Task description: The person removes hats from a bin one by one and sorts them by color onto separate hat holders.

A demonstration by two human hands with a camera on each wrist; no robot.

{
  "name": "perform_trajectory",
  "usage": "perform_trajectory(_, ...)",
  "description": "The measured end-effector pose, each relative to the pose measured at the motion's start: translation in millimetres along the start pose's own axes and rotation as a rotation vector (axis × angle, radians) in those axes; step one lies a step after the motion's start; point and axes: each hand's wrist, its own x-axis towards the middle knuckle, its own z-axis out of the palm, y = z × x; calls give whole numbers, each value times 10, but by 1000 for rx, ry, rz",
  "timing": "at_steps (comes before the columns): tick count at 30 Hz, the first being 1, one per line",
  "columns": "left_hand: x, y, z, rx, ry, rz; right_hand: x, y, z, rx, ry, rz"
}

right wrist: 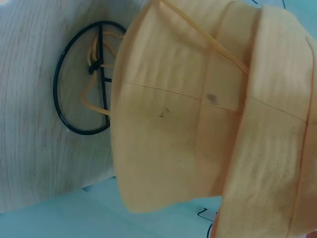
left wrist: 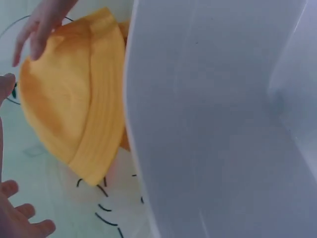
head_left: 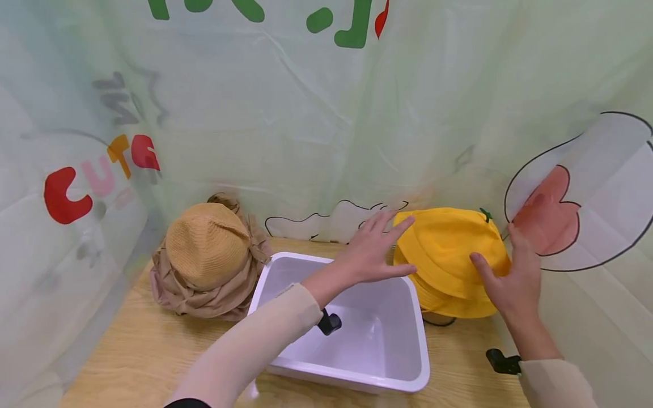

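Note:
Yellow bucket hats (head_left: 444, 255) are stacked at the right, the top one with a small green tip on its crown. My right hand (head_left: 515, 277) is at the right side of this stack, fingers extended and thumb toward the crown. My left hand (head_left: 374, 249) reaches across the white plastic bin (head_left: 352, 377), its spread fingers close to the left edge of the hats and holding nothing. Part of the left hand (left wrist: 22, 215) also shows in the left wrist view. Beneath the hats, the right wrist view shows a black wire stand (right wrist: 58, 82) with yellow cords.
A straw-coloured hat (head_left: 204, 243) sits on brown fabric hats (head_left: 219, 300) left of the bin. All of it rests on a wooden table (head_left: 143, 351). A pale printed curtain (head_left: 306, 124) surrounds the back and sides.

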Motion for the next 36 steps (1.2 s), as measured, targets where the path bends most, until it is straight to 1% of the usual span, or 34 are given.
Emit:
perform_trajectory(3,128,31,137,84,6,20,-22,3,31,-2,15,-22)
perform_trajectory(7,232,85,311,192,-3,37,-54,32,94,-9,48,-88)
perform_trajectory(11,310,157,450,258,-31,53,-94,81,167,-68,67,-181)
perform_trajectory(13,356,186,515,283,-47,52,-111,96,201,-94,75,-220)
perform_trajectory(16,433,217,625,281,-69,42,-136,110,229,-113,84,-254)
perform_trajectory(20,515,238,745,239,-110,23,-169,146,242,-129,73,-241)
perform_trajectory(25,610,216,822,254,-103,1,-173,186,281,-134,17,-215)
perform_trajectory(27,660,217,844,241,-106,-6,-161,197,290,-133,-2,-203)
perform_trajectory(31,746,251,875,189,-150,-13,-141,221,297,-125,-39,-160)
perform_trajectory(36,765,278,931,156,-206,-24,-164,268,326,-114,-96,-114)
